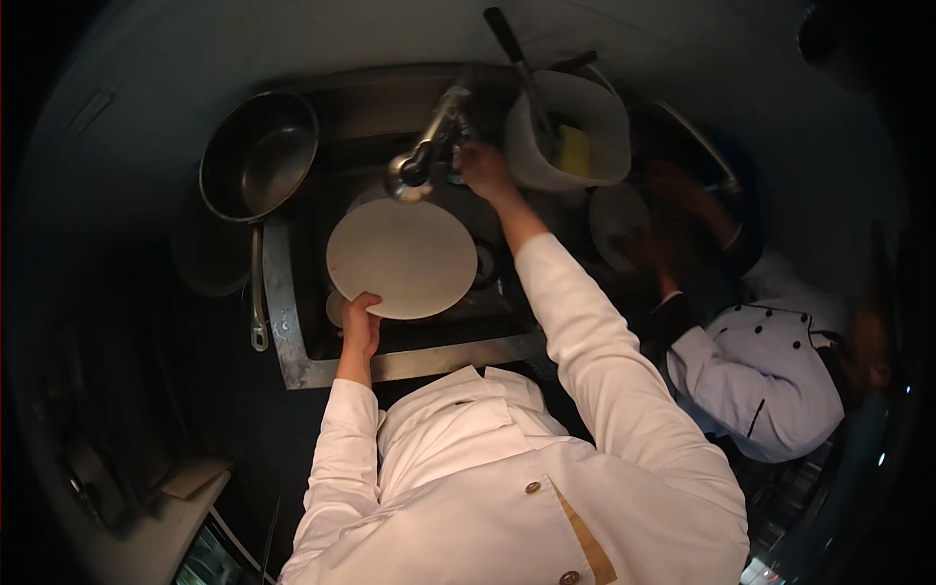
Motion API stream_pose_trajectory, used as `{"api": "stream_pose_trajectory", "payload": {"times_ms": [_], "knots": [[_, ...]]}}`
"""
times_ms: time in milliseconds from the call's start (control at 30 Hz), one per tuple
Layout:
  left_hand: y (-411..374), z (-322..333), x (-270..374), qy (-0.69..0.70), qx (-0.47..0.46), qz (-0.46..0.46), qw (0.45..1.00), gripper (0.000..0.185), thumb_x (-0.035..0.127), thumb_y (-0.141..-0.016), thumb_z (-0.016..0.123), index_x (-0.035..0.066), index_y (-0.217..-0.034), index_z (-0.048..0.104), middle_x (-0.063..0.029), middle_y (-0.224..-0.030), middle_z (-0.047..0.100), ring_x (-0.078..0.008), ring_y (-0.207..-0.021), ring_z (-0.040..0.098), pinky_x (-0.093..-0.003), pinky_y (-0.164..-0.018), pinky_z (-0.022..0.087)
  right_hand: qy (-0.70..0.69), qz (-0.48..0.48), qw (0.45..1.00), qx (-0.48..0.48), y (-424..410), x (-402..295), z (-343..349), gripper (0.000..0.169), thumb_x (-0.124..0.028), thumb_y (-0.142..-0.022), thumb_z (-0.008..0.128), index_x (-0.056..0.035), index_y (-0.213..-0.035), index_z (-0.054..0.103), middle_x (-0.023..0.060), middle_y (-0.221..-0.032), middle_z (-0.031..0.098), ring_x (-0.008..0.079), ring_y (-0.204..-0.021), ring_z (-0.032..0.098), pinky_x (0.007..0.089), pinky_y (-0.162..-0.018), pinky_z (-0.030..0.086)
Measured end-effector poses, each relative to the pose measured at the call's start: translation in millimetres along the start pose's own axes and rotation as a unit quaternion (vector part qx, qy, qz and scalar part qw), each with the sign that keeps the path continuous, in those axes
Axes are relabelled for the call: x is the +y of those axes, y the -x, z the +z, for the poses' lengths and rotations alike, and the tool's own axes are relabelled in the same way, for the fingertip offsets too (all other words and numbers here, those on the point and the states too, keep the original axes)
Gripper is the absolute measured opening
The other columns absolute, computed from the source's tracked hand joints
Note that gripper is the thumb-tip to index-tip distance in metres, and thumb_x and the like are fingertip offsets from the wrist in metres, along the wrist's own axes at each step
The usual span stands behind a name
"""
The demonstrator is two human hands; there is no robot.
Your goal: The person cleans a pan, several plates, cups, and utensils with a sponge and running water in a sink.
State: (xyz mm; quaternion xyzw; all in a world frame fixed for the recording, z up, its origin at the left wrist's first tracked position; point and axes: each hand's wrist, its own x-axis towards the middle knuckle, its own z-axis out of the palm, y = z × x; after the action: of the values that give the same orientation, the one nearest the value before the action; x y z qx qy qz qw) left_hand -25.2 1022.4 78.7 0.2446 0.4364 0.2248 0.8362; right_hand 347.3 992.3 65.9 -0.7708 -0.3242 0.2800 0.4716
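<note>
A round white plate [404, 257] is held over the sink by my left hand [362, 322], its thumb on the near edge. Just above the plate's far edge hangs the spray head of a metal faucet [409, 177]. My right hand [482, 171] reaches to the base of the faucet, near its handle; blur hides whether its fingers grip anything. To the right of that hand stands a white plastic tub [610, 139] with a yellow sponge [575, 151] and a black-handled utensil [504, 35] in it. Part of another dish shows under the plate.
The sink's metal rim [431, 358] runs in front of me. A deep steel pan [274, 161] stands at the left, its handle pointing towards me. At the right, a co-worker in a white jacket [760, 373] has both hands near a dim plate [620, 225].
</note>
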Motion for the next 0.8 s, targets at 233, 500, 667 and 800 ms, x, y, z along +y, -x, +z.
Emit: {"api": "stream_pose_trajectory", "payload": {"times_ms": [233, 500, 667, 800], "knots": [[30, 0, 11, 0.004, 0.041, 0.023, 0.999, 0.035, 0.000, -0.076, 0.058, -0.003, -0.111, 0.059, -0.0086, -0.107, 0.064, -0.0218, -0.100, 0.064, -0.0319, -0.088, 0.050, -0.032, -0.041, 0.998, -0.041, 55, -168, -28, 0.028, -0.009, -0.093, 0.053, 0.0000, -0.114, 0.067, 0.0083, -0.086, 0.073, 0.0156, -0.070, 0.066, 0.0284, -0.068, 0.052], [40, -12, 20, -0.026, 0.031, 0.056, 0.998, 0.034, 0.001, -0.075, 0.057, -0.003, -0.109, 0.058, -0.0080, -0.104, 0.064, -0.0219, -0.099, 0.064, -0.0322, -0.088, 0.050, 0.160, -0.112, 0.976, -0.100, 63, -303, -76, 0.030, -0.012, -0.084, 0.051, -0.0004, -0.104, 0.071, 0.0116, -0.096, 0.074, 0.0194, -0.076, 0.067, 0.0332, -0.070, 0.054], [49, 4, 24, -0.035, 0.044, 0.048, 0.997, 0.032, 0.003, -0.076, 0.056, -0.003, -0.108, 0.058, -0.0076, -0.102, 0.063, -0.0199, -0.095, 0.063, -0.0300, -0.084, 0.049, 0.300, 0.181, 0.935, -0.047, -16, -155, -250, 0.049, -0.016, -0.079, 0.065, -0.0039, -0.125, 0.062, 0.0113, -0.103, 0.069, 0.0229, -0.089, 0.068, 0.0361, -0.078, 0.056], [54, 20, 26, -0.032, 0.050, 0.032, 0.998, 0.032, 0.003, -0.076, 0.056, -0.003, -0.108, 0.059, -0.0070, -0.100, 0.063, -0.0193, -0.094, 0.063, -0.0302, -0.084, 0.048, 0.498, 0.017, 0.835, -0.233, -58, -23, -250, 0.082, -0.034, -0.075, 0.079, -0.0077, -0.146, 0.047, 0.0207, -0.135, 0.060, 0.0348, -0.122, 0.061, 0.0420, -0.101, 0.050]]}}
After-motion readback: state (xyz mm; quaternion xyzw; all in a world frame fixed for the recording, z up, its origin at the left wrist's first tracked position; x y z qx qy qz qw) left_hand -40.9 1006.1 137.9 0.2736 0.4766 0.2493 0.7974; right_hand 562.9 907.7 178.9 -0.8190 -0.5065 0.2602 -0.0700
